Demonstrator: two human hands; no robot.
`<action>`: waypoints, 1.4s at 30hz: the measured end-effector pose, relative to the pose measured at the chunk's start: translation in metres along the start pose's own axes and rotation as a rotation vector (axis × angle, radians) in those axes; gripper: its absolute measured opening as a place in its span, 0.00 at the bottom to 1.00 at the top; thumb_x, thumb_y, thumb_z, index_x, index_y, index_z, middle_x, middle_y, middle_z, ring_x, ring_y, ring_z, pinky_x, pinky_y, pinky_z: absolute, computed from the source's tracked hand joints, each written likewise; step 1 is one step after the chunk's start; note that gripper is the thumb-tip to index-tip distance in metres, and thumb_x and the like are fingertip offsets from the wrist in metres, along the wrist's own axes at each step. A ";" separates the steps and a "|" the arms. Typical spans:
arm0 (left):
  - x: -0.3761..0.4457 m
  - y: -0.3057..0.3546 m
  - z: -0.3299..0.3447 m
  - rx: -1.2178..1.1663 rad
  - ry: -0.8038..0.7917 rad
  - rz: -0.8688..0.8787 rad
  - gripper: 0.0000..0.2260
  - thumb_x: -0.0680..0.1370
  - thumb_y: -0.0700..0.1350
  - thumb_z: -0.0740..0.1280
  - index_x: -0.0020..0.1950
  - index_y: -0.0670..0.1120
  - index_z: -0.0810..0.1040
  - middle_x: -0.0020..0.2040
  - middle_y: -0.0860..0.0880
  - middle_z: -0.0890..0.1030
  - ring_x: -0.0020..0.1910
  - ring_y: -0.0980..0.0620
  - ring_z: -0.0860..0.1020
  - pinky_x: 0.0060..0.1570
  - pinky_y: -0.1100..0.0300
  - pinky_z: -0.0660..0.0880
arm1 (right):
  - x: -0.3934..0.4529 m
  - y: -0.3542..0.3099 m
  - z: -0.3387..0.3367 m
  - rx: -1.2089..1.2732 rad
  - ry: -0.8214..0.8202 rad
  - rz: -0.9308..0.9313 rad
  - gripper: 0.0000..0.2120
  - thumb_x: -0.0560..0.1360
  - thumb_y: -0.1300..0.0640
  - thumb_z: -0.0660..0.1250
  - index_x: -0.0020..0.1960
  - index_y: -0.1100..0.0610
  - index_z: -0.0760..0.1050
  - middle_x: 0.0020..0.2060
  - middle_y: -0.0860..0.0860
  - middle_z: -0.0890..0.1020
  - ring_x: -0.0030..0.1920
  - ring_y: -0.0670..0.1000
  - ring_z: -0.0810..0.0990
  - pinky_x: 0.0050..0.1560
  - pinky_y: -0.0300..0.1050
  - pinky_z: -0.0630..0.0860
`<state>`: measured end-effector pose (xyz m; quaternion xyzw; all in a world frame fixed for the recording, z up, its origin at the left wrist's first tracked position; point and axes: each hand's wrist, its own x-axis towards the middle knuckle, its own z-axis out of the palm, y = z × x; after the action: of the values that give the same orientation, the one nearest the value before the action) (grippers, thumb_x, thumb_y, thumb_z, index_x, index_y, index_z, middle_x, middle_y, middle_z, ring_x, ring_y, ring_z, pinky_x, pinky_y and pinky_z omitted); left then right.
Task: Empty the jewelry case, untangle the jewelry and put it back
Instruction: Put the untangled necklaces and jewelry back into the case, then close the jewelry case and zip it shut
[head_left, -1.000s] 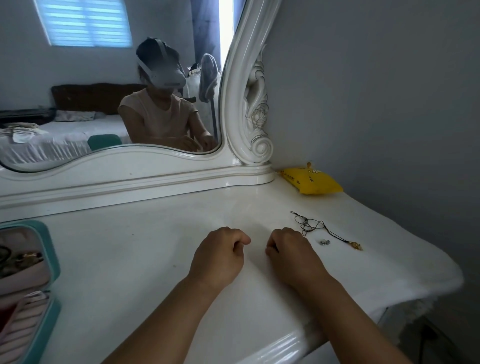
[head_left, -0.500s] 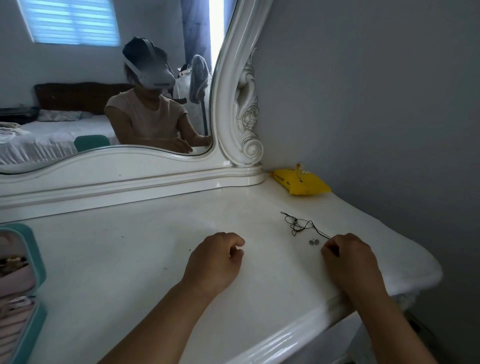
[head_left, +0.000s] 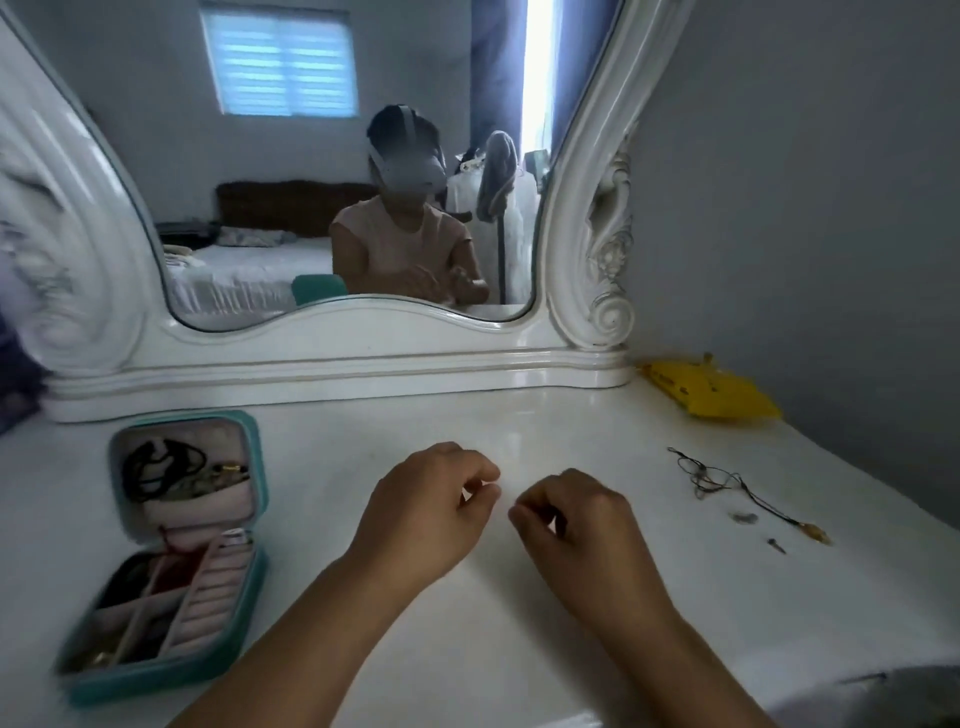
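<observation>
Teal jewelry case lies open at lower left of the desk, while at centre the left hand and right hand curl, their grip contents too small to tell.

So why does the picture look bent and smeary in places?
Head view: the wide-angle lens bows the mirror frame outward; motion blur smears the open jewelry case at the left edge; daylight through the curtain gap blows out in the mirror; the black cord necklace stays fairly sharp.
</observation>
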<state>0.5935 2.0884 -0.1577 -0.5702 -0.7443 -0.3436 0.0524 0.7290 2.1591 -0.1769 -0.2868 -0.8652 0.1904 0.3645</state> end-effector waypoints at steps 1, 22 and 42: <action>-0.005 -0.008 -0.008 0.013 0.004 -0.009 0.09 0.76 0.50 0.65 0.53 0.54 0.80 0.43 0.59 0.77 0.40 0.59 0.76 0.41 0.68 0.70 | 0.003 -0.010 0.009 0.020 -0.029 -0.018 0.05 0.73 0.54 0.67 0.41 0.54 0.79 0.36 0.46 0.78 0.36 0.44 0.74 0.38 0.36 0.70; -0.088 -0.167 -0.115 -1.139 0.355 -0.718 0.33 0.72 0.68 0.49 0.69 0.50 0.66 0.55 0.46 0.80 0.52 0.51 0.79 0.48 0.53 0.74 | 0.049 -0.143 0.123 0.960 -0.524 0.384 0.15 0.78 0.39 0.48 0.55 0.43 0.69 0.51 0.42 0.77 0.52 0.41 0.75 0.58 0.47 0.69; -0.120 -0.178 -0.132 -0.503 -0.284 -0.304 0.39 0.58 0.42 0.80 0.63 0.63 0.66 0.65 0.59 0.69 0.61 0.57 0.74 0.56 0.60 0.75 | 0.023 -0.116 0.119 0.792 -0.860 0.071 0.28 0.63 0.55 0.77 0.60 0.45 0.70 0.55 0.47 0.77 0.49 0.41 0.80 0.45 0.35 0.76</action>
<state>0.4358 1.8954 -0.1942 -0.4899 -0.7126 -0.4378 -0.2461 0.5867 2.0705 -0.1811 -0.0545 -0.7881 0.6108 0.0533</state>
